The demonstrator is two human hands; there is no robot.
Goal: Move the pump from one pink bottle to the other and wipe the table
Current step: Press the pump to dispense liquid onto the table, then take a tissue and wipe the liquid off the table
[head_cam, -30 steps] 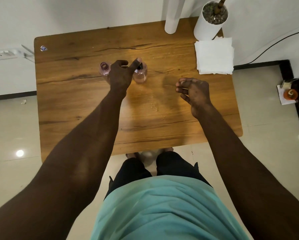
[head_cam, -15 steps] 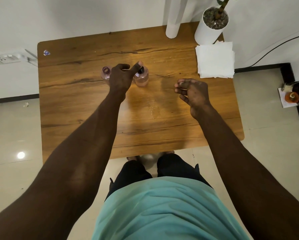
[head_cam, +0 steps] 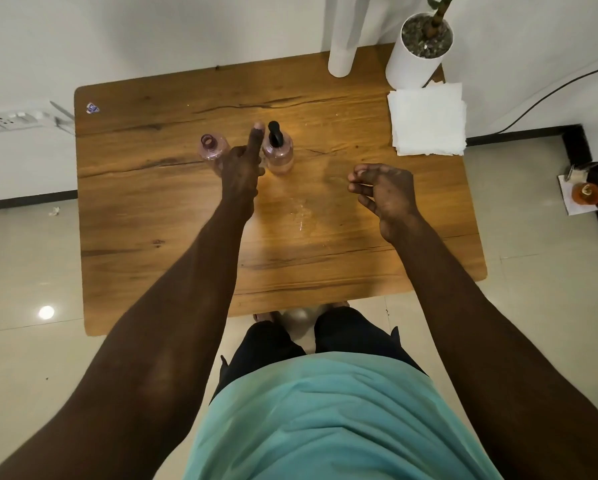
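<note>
Wood-grain tabletop [head_cam: 173, 237] fills the middle of my view, set against a white wall, with pale floor tiles around it. Near the upper centre stand the two small pink plastic bottles: the open-necked one [head_cam: 211, 150] at left, and the one carrying the black pump [head_cam: 275, 134], the right-hand pink bottle [head_cam: 279, 157], just beside it. My left hand [head_cam: 240, 168] sits between them with one finger pointing straight up-frame and the others curled; it grips nothing I can see. Half a second ago that finger rested on the pump top; now it has come off, leaving the pump seated and untouched. I judge the transfer is done and wiping comes next. A faint wet smear [head_cam: 301, 213] shows mid-table. My right hand [head_cam: 382, 192] hovers at centre right, fingers loosely curled, empty. The folded white paper towels [head_cam: 427, 119] lie at upper right, beside the white cylindrical plant pot [head_cam: 413, 60].
</note>
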